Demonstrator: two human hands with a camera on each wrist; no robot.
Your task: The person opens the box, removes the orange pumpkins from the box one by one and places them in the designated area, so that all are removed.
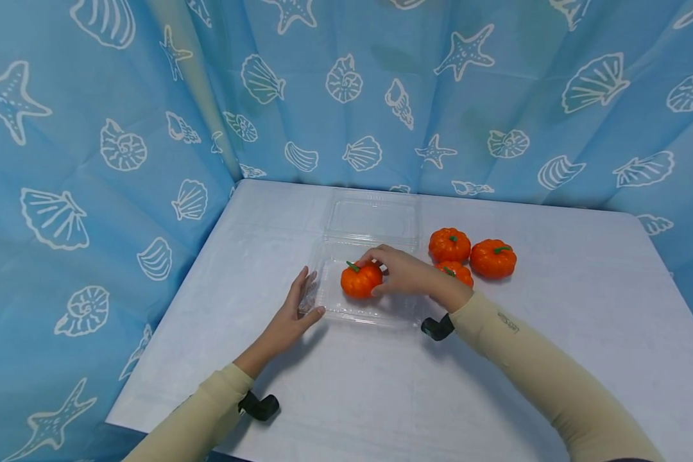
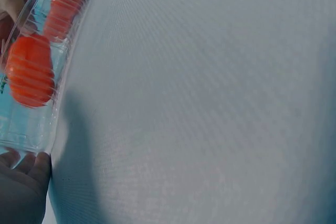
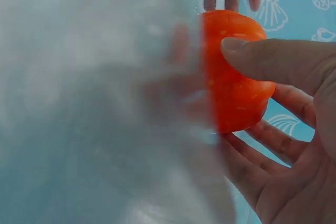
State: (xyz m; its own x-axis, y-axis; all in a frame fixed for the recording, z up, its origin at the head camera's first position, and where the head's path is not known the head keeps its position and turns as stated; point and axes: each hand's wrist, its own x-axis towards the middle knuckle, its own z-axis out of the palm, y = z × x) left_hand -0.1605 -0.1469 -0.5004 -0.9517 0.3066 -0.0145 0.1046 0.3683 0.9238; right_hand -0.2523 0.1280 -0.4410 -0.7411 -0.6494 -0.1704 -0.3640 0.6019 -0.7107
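Note:
An orange toy pumpkin (image 1: 360, 281) with a green stem is inside the clear plastic clamshell box (image 1: 346, 314), near its middle. My right hand (image 1: 401, 273) holds this pumpkin between thumb and curled fingers; in the right wrist view the thumb lies across the pumpkin (image 3: 236, 98). The box's lid (image 1: 372, 215) is folded back, away from me. At the box's left side is my left hand (image 1: 289, 324), fingers extended and thumb spread. In the left wrist view, the fingertips of the left hand (image 2: 23, 187) touch the box's end wall.
Right of the box, three more toy pumpkins sit close together: one at the back (image 1: 449, 245), one at the right (image 1: 493, 258) and one partly behind my right wrist (image 1: 456, 273). A white table (image 1: 346, 385) bears everything. Blue seashell curtains (image 1: 381, 96) hang behind and at left.

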